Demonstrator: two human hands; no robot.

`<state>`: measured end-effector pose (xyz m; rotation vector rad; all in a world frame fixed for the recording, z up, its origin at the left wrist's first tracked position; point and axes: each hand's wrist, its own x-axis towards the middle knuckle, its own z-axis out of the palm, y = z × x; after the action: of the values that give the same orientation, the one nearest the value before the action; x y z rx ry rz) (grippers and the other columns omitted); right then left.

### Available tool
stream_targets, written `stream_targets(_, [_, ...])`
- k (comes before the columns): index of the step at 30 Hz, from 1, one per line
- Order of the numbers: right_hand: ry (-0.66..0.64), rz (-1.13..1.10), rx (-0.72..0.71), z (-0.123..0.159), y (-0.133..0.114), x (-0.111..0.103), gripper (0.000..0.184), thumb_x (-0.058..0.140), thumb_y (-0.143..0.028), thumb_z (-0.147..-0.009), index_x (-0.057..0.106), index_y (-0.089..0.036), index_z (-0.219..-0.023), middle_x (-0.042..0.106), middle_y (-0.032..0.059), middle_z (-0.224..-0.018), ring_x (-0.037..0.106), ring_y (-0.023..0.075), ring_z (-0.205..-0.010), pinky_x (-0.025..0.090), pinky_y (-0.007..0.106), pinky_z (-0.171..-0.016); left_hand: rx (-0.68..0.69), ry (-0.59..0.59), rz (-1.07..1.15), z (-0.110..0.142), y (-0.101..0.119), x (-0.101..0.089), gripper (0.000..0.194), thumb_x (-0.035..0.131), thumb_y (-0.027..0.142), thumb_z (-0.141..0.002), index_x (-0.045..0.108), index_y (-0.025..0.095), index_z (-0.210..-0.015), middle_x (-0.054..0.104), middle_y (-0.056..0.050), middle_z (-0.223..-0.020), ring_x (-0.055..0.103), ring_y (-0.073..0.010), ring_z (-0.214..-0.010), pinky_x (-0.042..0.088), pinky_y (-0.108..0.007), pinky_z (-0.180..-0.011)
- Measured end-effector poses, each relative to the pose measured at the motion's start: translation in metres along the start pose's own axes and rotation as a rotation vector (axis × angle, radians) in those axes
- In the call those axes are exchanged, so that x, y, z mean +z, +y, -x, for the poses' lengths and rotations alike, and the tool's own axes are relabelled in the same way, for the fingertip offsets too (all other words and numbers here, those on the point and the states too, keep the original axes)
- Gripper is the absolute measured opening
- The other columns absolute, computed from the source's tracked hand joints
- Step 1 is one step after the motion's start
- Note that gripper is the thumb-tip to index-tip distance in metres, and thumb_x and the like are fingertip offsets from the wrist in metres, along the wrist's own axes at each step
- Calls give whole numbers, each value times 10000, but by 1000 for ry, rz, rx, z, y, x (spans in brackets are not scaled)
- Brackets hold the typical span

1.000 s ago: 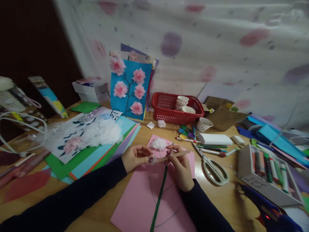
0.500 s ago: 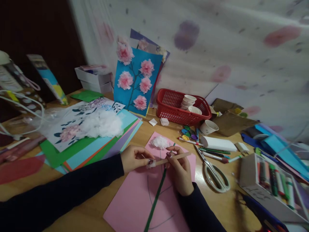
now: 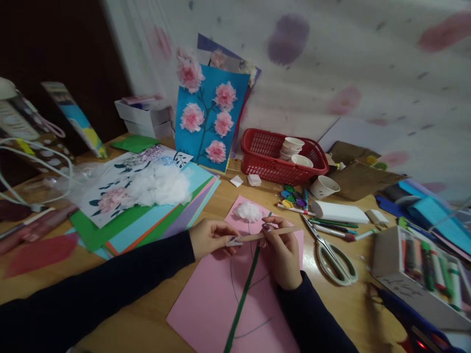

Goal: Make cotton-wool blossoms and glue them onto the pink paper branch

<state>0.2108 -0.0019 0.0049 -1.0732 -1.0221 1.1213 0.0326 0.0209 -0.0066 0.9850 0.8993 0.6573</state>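
A flat wooden craft stick (image 3: 252,237) is held nearly level between both hands, over a pink sheet (image 3: 206,304) with curved pencil lines. My right hand (image 3: 281,250) is closed on the stick near its middle. My left hand (image 3: 211,239) pinches a small whitish piece (image 3: 235,241) at the stick's left end; its kind is unclear. Under the right fingers runs a long dark green strip (image 3: 243,299), lying along the sheet; whether those fingers touch it is hidden. A white fluffy tuft (image 3: 247,212) sits at the sheet's far end, just beyond the hands.
White-handled scissors (image 3: 336,262) lie right of the sheet, near pens and a marker box (image 3: 405,279). A glue gun (image 3: 408,318) with a red light is at lower right. Behind stand a red basket (image 3: 253,164) and a blue flower picture (image 3: 206,105). Cotton (image 3: 162,184) covers papers at left.
The view has shifted slightly. Both hands keep hold in the same place, and my left fingers have changed position a little at the stick's end, where the whitish piece shows more clearly.
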Motion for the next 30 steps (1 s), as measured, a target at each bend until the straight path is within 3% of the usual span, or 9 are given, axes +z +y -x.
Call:
stream_targets(6, [76, 1, -40, -3, 1, -1, 151, 638, -286, -728, 561, -199, -824, 501, -45, -586, 444, 92, -460, 353, 229, -466, -17, -54, 115, 0, 4, 0, 550, 807, 514, -518, 634, 115, -855, 694, -50, -697, 667, -151, -599, 525, -273, -605])
stream_targets(13, [90, 5, -54, -2, 1, -3, 145, 628, -275, -736, 560, -197, -837, 518, -28, -690, 454, 84, -478, 357, 233, -469, 28, -56, 102, -2, 1, -2, 469, 851, 341, -515, 605, 119, -846, 685, -35, -701, 657, -138, -602, 524, -292, -643])
stream_targets(18, [198, -74, -83, -5, 0, -5, 148, 612, -243, -714, 549, -202, -842, 466, -59, -569, 414, 81, -451, 337, 214, -453, 85, -117, 86, -1, 2, -4, 530, 841, 347, -529, 614, 134, -958, 661, -8, -673, 638, -129, -561, 515, -267, -579])
stream_targets(21, [141, -81, -15, -5, 0, -3, 169, 618, -245, -687, 545, -198, -832, 428, -76, -513, 352, 68, -412, 283, 198, -417, 118, -133, 37, 1, 0, -3, 566, 830, 352, -547, 605, 141, -1021, 660, -9, -669, 638, -141, -575, 515, -286, -590])
stream_targets(26, [24, -61, 40, 1, -2, 2, 179, 614, -295, -705, 546, -193, -836, 404, -83, -486, 316, 67, -394, 245, 201, -405, 46, -115, -83, 4, 1, 1, 403, 790, 407, -596, 624, 121, -827, 684, -59, -715, 622, -135, -592, 491, -277, -585])
stream_targets(30, [13, -65, 48, 1, 0, 1, 193, 628, -303, -712, 545, -190, -843, 411, -84, -477, 326, 65, -392, 248, 198, -409, 39, -113, -52, 5, 2, 2, 415, 805, 421, -569, 616, 124, -789, 683, -50, -702, 618, -126, -581, 490, -264, -574])
